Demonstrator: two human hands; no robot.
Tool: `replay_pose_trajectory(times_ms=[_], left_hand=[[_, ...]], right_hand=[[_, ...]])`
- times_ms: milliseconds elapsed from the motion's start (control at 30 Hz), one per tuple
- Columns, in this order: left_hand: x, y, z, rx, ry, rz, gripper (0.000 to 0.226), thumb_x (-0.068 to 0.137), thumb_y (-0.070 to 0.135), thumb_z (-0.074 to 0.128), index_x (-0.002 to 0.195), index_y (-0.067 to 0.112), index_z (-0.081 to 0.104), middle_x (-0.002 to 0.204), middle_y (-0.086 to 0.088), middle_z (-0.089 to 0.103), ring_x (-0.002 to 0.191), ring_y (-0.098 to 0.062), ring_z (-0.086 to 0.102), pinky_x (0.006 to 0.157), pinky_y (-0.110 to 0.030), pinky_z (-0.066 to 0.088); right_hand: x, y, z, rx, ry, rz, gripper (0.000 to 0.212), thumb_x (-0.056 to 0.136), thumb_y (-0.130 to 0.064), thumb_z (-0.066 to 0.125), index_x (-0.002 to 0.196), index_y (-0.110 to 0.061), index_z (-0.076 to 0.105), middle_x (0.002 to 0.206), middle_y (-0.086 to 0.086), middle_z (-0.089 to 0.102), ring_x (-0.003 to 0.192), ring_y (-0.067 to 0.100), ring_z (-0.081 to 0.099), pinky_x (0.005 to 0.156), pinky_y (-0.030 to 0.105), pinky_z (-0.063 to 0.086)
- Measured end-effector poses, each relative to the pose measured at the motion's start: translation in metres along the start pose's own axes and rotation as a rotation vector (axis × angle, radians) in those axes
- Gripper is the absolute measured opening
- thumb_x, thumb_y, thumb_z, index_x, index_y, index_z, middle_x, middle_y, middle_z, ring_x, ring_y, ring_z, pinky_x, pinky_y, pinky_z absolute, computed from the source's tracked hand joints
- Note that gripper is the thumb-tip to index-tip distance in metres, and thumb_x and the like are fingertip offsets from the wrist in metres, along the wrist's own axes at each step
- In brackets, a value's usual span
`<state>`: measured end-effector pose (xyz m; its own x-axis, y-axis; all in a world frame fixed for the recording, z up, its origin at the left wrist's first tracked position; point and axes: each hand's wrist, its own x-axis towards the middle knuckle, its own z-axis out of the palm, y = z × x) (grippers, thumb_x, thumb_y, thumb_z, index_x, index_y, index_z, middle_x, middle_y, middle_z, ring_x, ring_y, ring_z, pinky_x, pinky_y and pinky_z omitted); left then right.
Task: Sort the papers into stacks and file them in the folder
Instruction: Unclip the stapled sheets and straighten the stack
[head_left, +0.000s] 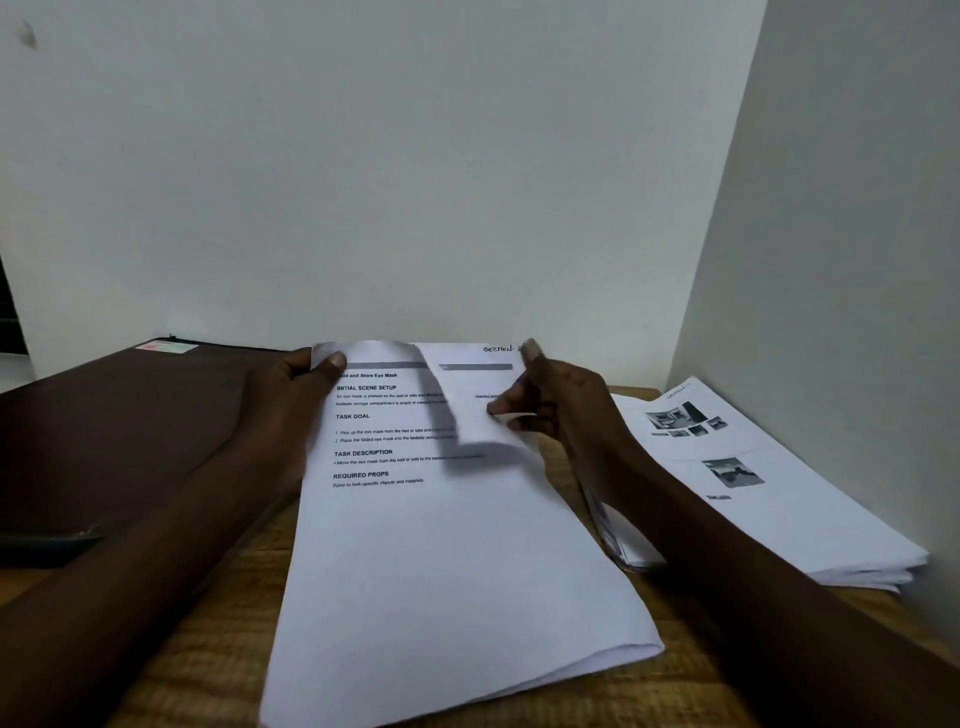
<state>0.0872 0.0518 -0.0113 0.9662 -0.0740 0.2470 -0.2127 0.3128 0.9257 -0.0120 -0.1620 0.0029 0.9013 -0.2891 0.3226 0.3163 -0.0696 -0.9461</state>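
Note:
A thick bundle of white printed papers (441, 545) lies in the middle of the wooden table, its far end raised. My left hand (291, 395) grips the bundle's top left corner, thumb on the top sheet. The top sheet's upper part curls over towards the right. My right hand (550, 410) pinches the right edge of the sheets near the top, with the index finger pointing up. A dark brown folder (119, 421) lies shut on the left of the table. A second stack of papers (769, 488) with small photos printed on it sits at the right.
A white wall stands right behind the table, and a white side wall closes in the right, close to the right stack. Wooden table surface (218, 649) shows at the front left between the folder and the bundle.

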Motion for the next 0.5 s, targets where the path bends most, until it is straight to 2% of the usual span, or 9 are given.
replay_pose_trajectory(times_ms=[67, 133, 167, 233, 267, 400, 500], left_hand=[[0.000, 0.000, 0.000, 0.009, -0.021, 0.011, 0.023, 0.098, 0.012, 0.058, 0.116, -0.001, 0.064, 0.095, -0.012, 0.069, 0.079, -0.021, 0.066, 0.061, -0.023, 0.058], [-0.001, 0.000, 0.001, 0.017, -0.051, 0.029, 0.023, 0.097, 0.013, 0.059, 0.114, -0.001, 0.066, 0.098, -0.013, 0.071, 0.079, -0.021, 0.069, 0.064, -0.023, 0.060], [-0.001, 0.000, 0.001, 0.014, -0.066, 0.029, 0.022, 0.097, 0.013, 0.059, 0.113, 0.000, 0.067, 0.098, -0.013, 0.072, 0.079, -0.021, 0.070, 0.065, -0.024, 0.060], [-0.002, 0.000, 0.002, 0.000, -0.093, 0.020, 0.019, 0.097, 0.013, 0.058, 0.110, 0.002, 0.068, 0.096, -0.012, 0.073, 0.080, -0.022, 0.071, 0.067, -0.026, 0.061], [-0.003, -0.001, 0.002, -0.008, -0.101, 0.015, 0.018, 0.097, 0.013, 0.058, 0.109, 0.003, 0.068, 0.096, -0.011, 0.074, 0.081, -0.023, 0.071, 0.067, -0.027, 0.061], [-0.002, -0.002, 0.002, -0.006, -0.097, 0.016, 0.015, 0.097, 0.012, 0.058, 0.106, 0.005, 0.069, 0.095, -0.010, 0.073, 0.081, -0.021, 0.070, 0.070, -0.027, 0.060], [-0.002, -0.002, 0.002, -0.005, -0.089, 0.024, 0.012, 0.097, 0.011, 0.058, 0.100, 0.007, 0.069, 0.090, -0.007, 0.073, 0.074, -0.017, 0.071, 0.066, -0.024, 0.060]], right_hand=[[0.001, 0.001, 0.000, 0.060, 0.122, 0.062, 0.033, 0.097, -0.038, 0.053, 0.082, -0.009, 0.060, 0.062, 0.005, 0.065, 0.061, 0.022, 0.064, 0.059, 0.029, 0.049], [0.006, 0.010, -0.007, -0.144, 0.343, -0.035, 0.023, 0.086, -0.039, 0.064, 0.093, -0.017, 0.059, 0.070, -0.006, 0.064, 0.065, 0.017, 0.060, 0.063, 0.031, 0.047], [0.006, 0.013, -0.010, -0.275, 0.427, -0.077, 0.030, 0.080, -0.043, 0.068, 0.098, -0.023, 0.056, 0.081, -0.009, 0.064, 0.072, 0.014, 0.060, 0.068, 0.031, 0.047], [0.007, 0.014, -0.014, -0.344, 0.459, -0.104, 0.041, 0.077, -0.043, 0.075, 0.107, -0.028, 0.050, 0.100, -0.010, 0.062, 0.082, 0.012, 0.060, 0.071, 0.027, 0.047], [0.008, 0.014, -0.016, -0.318, 0.433, -0.095, 0.042, 0.078, -0.040, 0.076, 0.108, -0.028, 0.050, 0.101, -0.008, 0.063, 0.081, 0.012, 0.061, 0.070, 0.026, 0.046], [0.005, 0.012, -0.014, -0.326, 0.389, -0.127, 0.035, 0.080, -0.028, 0.076, 0.107, -0.024, 0.053, 0.072, -0.003, 0.065, 0.062, 0.010, 0.056, 0.060, 0.025, 0.041], [0.004, 0.009, -0.013, -0.393, 0.434, -0.197, 0.029, 0.082, -0.027, 0.073, 0.104, -0.022, 0.055, 0.066, -0.001, 0.066, 0.052, 0.002, 0.052, 0.055, 0.021, 0.038]])
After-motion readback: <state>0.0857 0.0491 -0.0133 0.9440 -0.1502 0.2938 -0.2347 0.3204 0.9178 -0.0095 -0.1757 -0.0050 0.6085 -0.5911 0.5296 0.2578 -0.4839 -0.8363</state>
